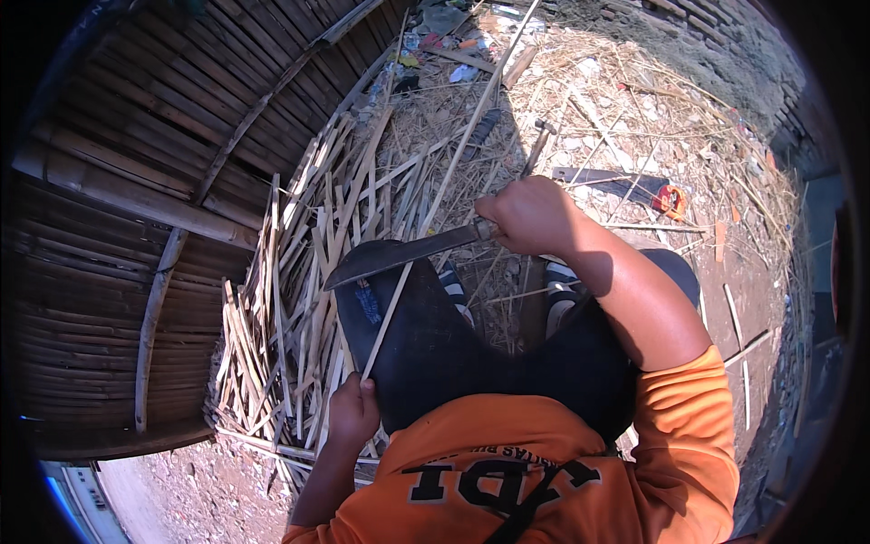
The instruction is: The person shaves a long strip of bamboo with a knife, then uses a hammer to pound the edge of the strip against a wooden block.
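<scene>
A machete [403, 255] with a broad dark blade is in my right hand [528, 216], its handle wrapped by my fingers. The blade points left across my left thigh, where it meets a long thin bamboo strip [464, 143]; whether it rests on top or is pressed against the strip, I cannot tell. My left hand [354, 410] pinches the near end of this strip beside my left hip. From there the strip slants up past my knee toward the far edge. Dark trousers [453, 363] cover my legs, and striped footwear shows between my knees.
Split bamboo strips [290, 308] lie heaped on my left, beside a slatted bamboo wall [127, 272]. Ahead are a hammer [539, 145] and a handsaw [621, 184] with an orange handle, among shavings [652, 118]. A rough wall [725, 54] stands at the far right.
</scene>
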Demonstrator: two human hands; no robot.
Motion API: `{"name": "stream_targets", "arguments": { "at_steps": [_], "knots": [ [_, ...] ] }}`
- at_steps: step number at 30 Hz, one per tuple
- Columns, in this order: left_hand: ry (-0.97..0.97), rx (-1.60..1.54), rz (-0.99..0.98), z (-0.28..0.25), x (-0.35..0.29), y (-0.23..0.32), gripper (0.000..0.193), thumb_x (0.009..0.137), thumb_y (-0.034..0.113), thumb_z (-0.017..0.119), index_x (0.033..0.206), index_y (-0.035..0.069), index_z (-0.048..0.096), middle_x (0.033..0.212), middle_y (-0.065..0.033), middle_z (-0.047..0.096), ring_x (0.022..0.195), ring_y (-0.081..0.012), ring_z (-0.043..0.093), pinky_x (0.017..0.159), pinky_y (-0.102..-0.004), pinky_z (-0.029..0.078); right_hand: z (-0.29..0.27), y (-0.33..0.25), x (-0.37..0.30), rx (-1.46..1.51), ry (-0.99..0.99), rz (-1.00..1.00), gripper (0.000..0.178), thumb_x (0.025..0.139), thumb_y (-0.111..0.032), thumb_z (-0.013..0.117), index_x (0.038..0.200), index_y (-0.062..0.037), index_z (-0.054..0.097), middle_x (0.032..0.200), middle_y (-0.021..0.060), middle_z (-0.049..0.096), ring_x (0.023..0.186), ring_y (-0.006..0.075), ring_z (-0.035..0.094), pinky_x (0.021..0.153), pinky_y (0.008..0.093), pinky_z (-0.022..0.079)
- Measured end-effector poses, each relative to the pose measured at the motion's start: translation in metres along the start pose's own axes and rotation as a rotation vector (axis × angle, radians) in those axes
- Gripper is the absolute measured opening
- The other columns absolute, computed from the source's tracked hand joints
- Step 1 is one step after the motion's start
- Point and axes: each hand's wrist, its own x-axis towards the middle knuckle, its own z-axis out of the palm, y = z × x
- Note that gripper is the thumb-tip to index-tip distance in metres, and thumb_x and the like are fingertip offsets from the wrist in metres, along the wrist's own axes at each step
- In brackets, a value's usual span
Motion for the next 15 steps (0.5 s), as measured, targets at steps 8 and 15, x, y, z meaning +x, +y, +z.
{"name": "stream_targets", "arguments": {
  "at_steps": [8, 15],
  "knots": [
    [0.055, 0.138, -0.034, -0.003, -0.008, 0.016, 0.029, 0.102, 0.027, 0.049, 0.094, 0.0, 0.058, 0.074, -0.0256, 0.063, 0.071, -0.0492, 0.063, 0.064, -0.0572, 0.047, 0.011, 0.04, 0.005, 0.106, 0.135, 0.203, 0.032, 0.077, -0.018, 0.069, 0.108, -0.0077, 0.068, 0.094, 0.0225, 0.071, 0.095, 0.0378, 0.07, 0.084, 0.0465, 0.056],
    [0.079, 0.157, -0.03, 0.007, -0.004, 0.011, 0.03, 0.101, 0.028, 0.05, 0.098, -0.001, 0.058, 0.079, -0.0278, 0.065, 0.073, -0.0504, 0.064, 0.066, -0.0586, 0.049, 0.055, 0.1, 0.015, 0.419, 0.353, 0.331, 0.036, 0.074, -0.021, 0.07, 0.105, -0.0026, 0.066, 0.086, 0.0224, 0.069, 0.091, 0.0415, 0.069, 0.08, 0.05, 0.056]
  ]
}}
